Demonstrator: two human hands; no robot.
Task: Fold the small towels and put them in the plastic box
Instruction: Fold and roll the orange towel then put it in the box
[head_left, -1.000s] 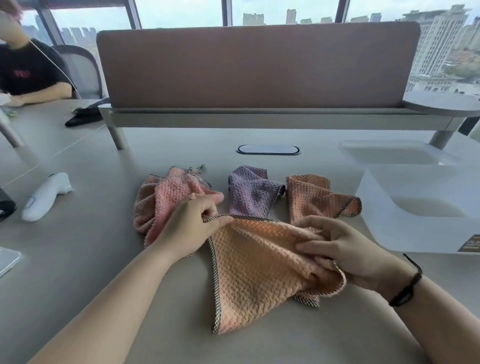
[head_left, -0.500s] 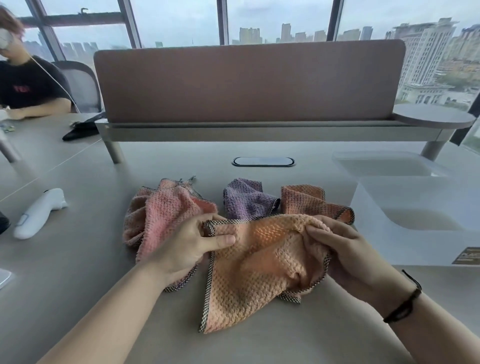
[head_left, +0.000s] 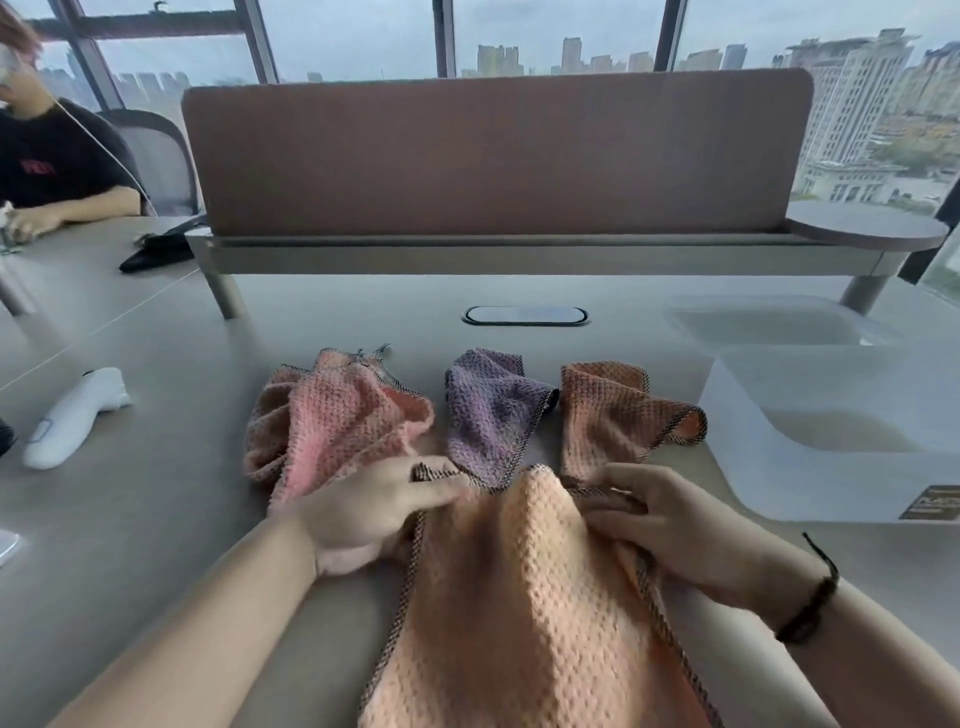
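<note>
Now both hands (head_left: 519, 512) on towel (head_left: 524, 597) edge

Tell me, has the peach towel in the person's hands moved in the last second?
Yes. The peach towel was bunched on the table; now it is pulled open and toward the person, its top edge still just before the purple towel.

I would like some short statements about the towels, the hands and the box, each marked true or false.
1. Both hands, left hand and right hand, hold the peach towel. True.
2. The plastic box already contains a folded towel. False: no towel is in it.
3. The purple towel lies between the pink towel and the orange towel. True.
4. The purple towel is neatly folded. False: it lies crumpled.
</note>
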